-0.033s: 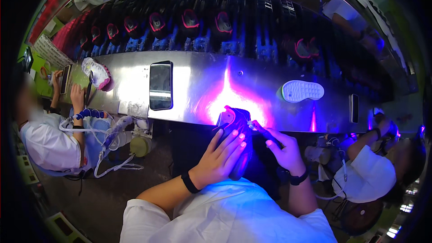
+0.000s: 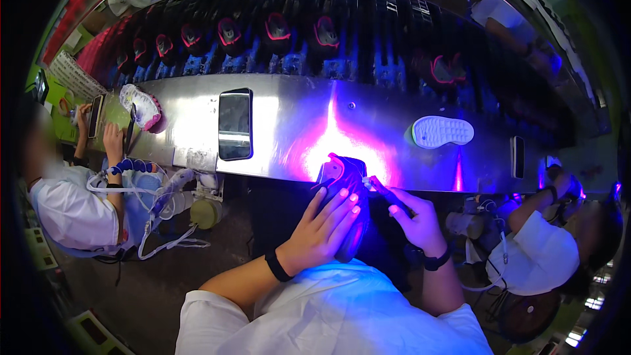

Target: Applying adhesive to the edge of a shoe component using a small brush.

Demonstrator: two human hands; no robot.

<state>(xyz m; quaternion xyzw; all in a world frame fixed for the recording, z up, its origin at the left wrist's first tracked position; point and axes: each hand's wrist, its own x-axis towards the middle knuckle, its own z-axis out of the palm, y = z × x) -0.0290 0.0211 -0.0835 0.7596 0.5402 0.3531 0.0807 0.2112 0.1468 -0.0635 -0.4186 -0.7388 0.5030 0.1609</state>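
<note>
A dark shoe (image 2: 347,172) with a pink-edged collar is held at the front edge of the metal bench under violet light. My left hand (image 2: 323,227) is closed round it, fingers lying across its upper. In my right hand (image 2: 419,222) is a slim, dark-handled brush-like tool (image 2: 388,192). Its pale tip is at the shoe's right side; glare hides whether they touch. Farther right on the bench, a white shoe sole (image 2: 444,133) lies with its grooved side up.
Behind the metal bench (image 2: 282,125) runs a dark conveyor (image 2: 374,39) carrying several pink-edged shoes (image 2: 277,27). A phone-like device (image 2: 235,125) lies left of centre. One co-worker (image 2: 79,204) sits at left by a white-and-pink shoe (image 2: 140,106), another (image 2: 536,256) at right.
</note>
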